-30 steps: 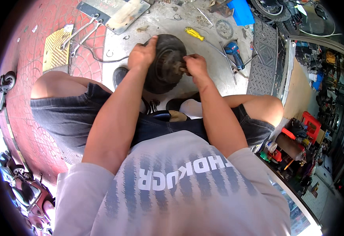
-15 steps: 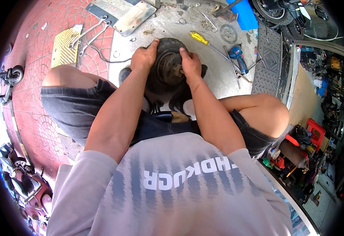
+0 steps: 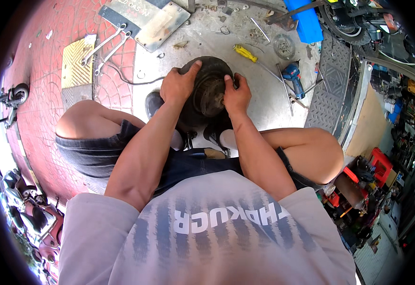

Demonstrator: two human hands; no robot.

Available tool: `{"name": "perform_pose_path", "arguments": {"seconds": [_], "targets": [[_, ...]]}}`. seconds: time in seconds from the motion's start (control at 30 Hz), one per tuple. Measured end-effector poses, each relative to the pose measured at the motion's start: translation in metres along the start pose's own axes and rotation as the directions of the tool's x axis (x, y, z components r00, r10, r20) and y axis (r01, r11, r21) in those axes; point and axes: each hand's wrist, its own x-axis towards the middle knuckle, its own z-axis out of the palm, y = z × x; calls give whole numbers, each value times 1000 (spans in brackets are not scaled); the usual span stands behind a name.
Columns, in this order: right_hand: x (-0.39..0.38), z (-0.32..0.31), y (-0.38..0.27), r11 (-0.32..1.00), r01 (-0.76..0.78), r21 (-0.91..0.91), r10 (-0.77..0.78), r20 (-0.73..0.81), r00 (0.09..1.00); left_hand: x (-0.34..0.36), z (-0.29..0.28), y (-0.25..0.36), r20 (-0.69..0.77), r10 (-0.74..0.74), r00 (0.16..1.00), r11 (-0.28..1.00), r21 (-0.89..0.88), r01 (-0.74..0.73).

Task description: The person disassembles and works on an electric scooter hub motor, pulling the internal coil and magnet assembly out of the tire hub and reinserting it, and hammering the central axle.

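Between my shoes, a small black wheel with a tyre [image 3: 211, 97] stands tilted on the grey floor. My left hand [image 3: 179, 85] is closed round the tyre's left edge, its thumb lying on top of the tread. On the other side my right hand [image 3: 238, 96] grips the wheel near the hub and axle end, with the thumb against the rim; the palm side of its fingers is hidden. A dark cable [image 3: 138, 82] runs across the floor to the left of the wheel.
A yellow-handled screwdriver [image 3: 245, 53], a blue power drill [image 3: 293, 80] and metal rods lie beyond the wheel on the right. Two spanners [image 3: 105, 43] and a metal plate [image 3: 156, 23] are at the far left. A glass dish [image 3: 284, 46] sits near a blue object [image 3: 305, 21].
My right hand has shifted slightly down and outward along the wheel, and the wheel has turned a little, so its axle end sits lower. The whole view has also shifted slightly.
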Motion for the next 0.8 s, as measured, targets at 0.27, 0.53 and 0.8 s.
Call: {"name": "perform_pose_path", "arguments": {"seconds": [0.27, 0.53, 0.8], "targets": [[-9, 8, -3, 948, -144, 283, 80, 227, 971, 8, -4, -3, -2, -15, 1000, 998, -58, 15], [0, 28, 3, 996, 42, 76, -49, 91, 995, 8, -13, 5, 95, -35, 995, 999, -33, 39], [8, 34, 0, 982, -83, 169, 77, 38, 996, 21, -9, 15, 28, -1, 1000, 1000, -10, 1]]}}
